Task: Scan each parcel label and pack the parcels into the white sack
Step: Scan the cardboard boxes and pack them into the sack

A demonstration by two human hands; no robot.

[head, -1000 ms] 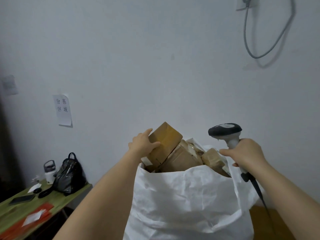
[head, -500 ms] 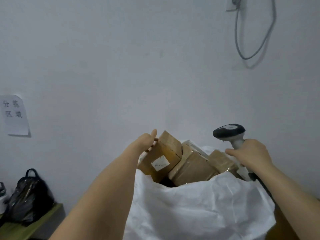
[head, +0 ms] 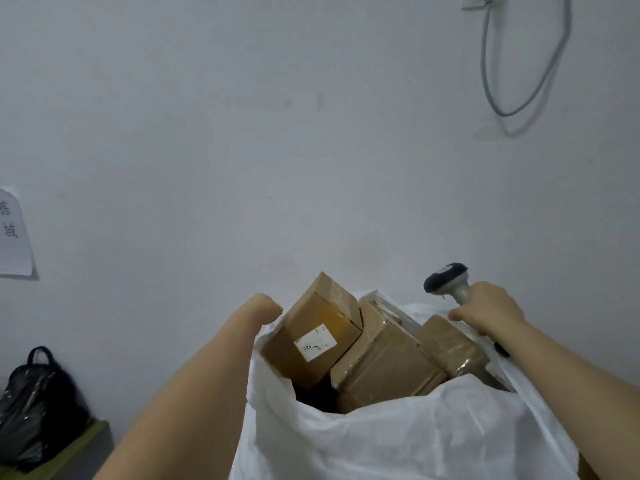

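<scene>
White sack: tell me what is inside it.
The white sack holds brown cardboard parcels: a labelled box, a taped box beside it, another at right. Anything deeper is hidden by these and the sack wall.

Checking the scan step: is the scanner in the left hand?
No, the right hand grips the scanner by its handle, above the white sack.

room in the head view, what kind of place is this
Probably a small parcel sorting or dispatch room: a white sack stuffed with taped cardboard parcels, a handheld scanner in the right hand, a paper notice on the wall.
</scene>
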